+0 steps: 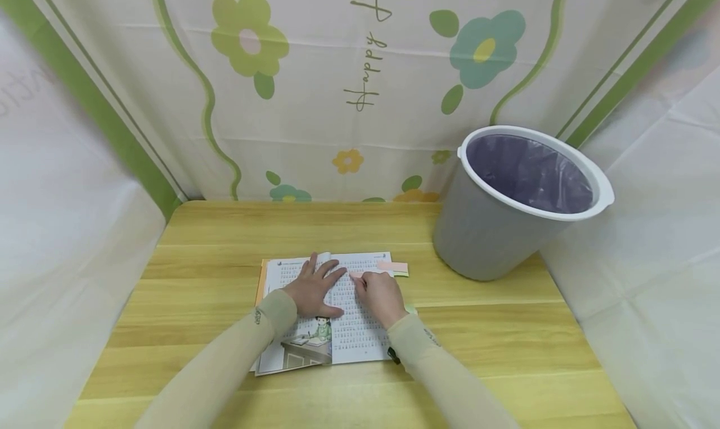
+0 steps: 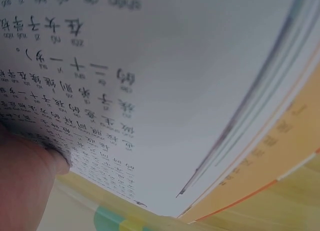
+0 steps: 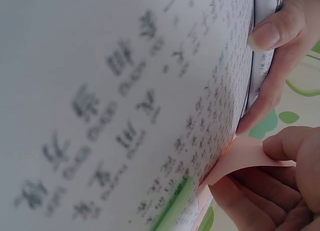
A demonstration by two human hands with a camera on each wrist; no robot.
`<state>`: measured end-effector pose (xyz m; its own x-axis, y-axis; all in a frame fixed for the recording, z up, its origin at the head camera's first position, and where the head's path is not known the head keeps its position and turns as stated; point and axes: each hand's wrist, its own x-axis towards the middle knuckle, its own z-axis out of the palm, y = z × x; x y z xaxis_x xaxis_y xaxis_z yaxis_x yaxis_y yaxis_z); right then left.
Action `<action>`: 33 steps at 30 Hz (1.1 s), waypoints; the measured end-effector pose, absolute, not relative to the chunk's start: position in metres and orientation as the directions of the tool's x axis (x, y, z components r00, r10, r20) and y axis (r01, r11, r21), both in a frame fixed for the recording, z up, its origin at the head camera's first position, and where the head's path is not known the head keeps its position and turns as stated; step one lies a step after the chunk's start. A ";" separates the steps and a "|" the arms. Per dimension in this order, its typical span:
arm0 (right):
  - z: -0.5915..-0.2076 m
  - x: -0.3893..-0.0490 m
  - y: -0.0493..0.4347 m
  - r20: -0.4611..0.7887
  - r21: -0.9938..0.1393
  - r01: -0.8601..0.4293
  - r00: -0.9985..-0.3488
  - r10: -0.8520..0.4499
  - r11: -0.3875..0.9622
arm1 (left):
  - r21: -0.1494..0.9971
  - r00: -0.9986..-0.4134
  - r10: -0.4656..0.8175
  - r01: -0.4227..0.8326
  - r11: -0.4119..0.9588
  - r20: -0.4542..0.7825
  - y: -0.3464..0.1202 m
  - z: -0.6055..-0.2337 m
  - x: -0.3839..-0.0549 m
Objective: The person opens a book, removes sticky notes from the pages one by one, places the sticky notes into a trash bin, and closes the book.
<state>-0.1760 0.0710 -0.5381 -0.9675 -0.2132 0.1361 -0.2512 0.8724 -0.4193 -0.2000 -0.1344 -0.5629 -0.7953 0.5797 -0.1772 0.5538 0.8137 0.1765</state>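
We see the open book of white printed pages (image 1: 351,329) in the lower middle of the head frame, lying flat on the yellow wood-grained table (image 1: 202,297). The left hand (image 1: 315,288) rests on it with fingers widely spread, its grip closing round nothing; probably this keeps the pages down and steady. The grip of the right hand (image 1: 382,294) is narrow: thumb and fingers pinch a bent slip of pink paper (image 3: 240,158) over the right page, perhaps because such a thin thing needs fingertips. Whether its end sticks to the page, we cannot tell. A pink-and-green paper tab (image 1: 392,267) projects past the book's right edge, probably so that it remains visible.
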 end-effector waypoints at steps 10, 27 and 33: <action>-0.535 -0.177 0.075 0.117 -0.492 -0.226 -0.974 -0.194 0.841 | 0.186 -0.790 0.587 0.559 0.808 -0.176 -0.135 -0.560 -0.199; -0.534 -0.180 0.082 0.063 -0.569 -0.187 -0.981 -0.184 0.801 | 0.213 -0.784 0.594 0.559 0.801 -0.181 -0.137 -0.562 -0.201; -0.532 -0.178 0.085 0.071 -0.578 -0.196 -0.979 -0.190 0.792 | 0.202 -0.788 0.587 0.554 0.807 -0.185 -0.136 -0.564 -0.201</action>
